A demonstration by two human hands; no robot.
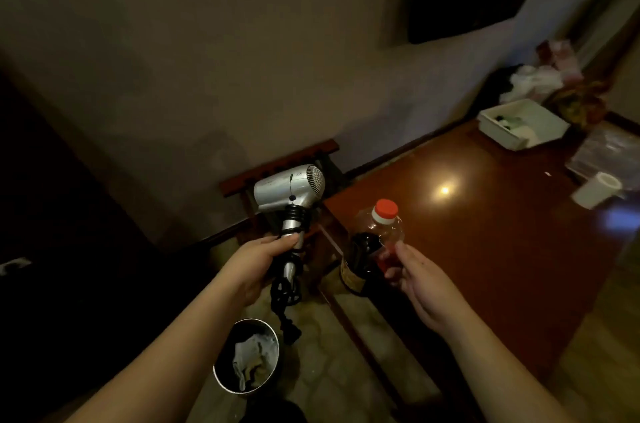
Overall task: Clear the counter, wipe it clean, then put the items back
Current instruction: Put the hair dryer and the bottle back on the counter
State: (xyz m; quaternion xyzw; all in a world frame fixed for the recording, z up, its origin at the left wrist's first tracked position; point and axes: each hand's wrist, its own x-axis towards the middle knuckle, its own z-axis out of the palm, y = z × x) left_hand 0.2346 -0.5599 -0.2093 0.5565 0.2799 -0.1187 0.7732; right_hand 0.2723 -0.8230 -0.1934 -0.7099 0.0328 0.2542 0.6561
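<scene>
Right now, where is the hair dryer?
In the head view, the hair dryer is left of centre, held up by its handle in the left hand, just left of the red-capped bottle and above the bin.

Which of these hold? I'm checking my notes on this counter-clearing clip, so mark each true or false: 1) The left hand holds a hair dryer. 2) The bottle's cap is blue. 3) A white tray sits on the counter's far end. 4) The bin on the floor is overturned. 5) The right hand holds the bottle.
1) True: the left hand grips the silver hair dryer by its handle.
2) False: the bottle has a red cap.
3) True: the white tray rests on the wooden counter near the wall.
4) False: the bin stands upright, with crumpled waste inside.
5) True: the right hand grips its side.
</scene>
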